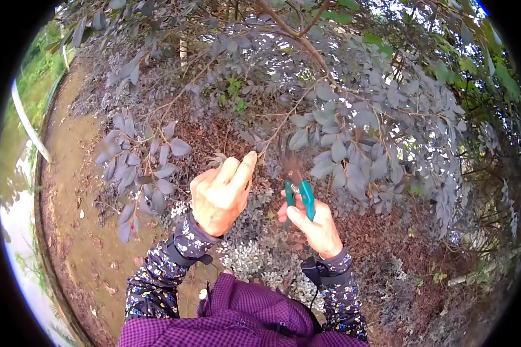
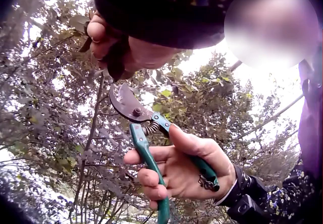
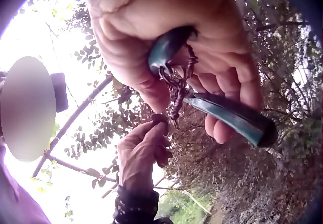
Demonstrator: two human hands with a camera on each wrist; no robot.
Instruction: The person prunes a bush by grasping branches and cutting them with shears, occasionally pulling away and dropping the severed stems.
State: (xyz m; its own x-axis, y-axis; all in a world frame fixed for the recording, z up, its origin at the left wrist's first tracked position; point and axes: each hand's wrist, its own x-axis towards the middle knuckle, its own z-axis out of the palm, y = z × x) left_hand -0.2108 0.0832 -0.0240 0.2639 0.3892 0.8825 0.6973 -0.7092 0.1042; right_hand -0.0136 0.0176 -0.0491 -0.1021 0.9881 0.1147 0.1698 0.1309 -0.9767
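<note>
Green-handled pruning shears [image 1: 300,191] are in my right hand [image 1: 315,225], its fingers and thumb round the spread handles. Their dark curved blade [image 2: 126,103] points up, just below my left hand in the left wrist view. My left hand [image 1: 221,194] is raised beside the shears, its fingertips close to a thin branch [image 1: 278,128]. Dark leaves [image 2: 117,57] of a twig stick out between the left fingers, which pinch them; most of the twig is hidden by the hand. In the right wrist view, twisted wire [image 3: 179,85] hangs at the handle ends.
Purple-grey leafy sprays [image 1: 150,159] hang left of the hands, and denser foliage [image 1: 359,150] hangs to the right. A thicker branch [image 1: 312,52] crosses above. Low silvery plants [image 1: 249,257] grow below. Bare soil [image 1: 81,191] runs along a curb at far left.
</note>
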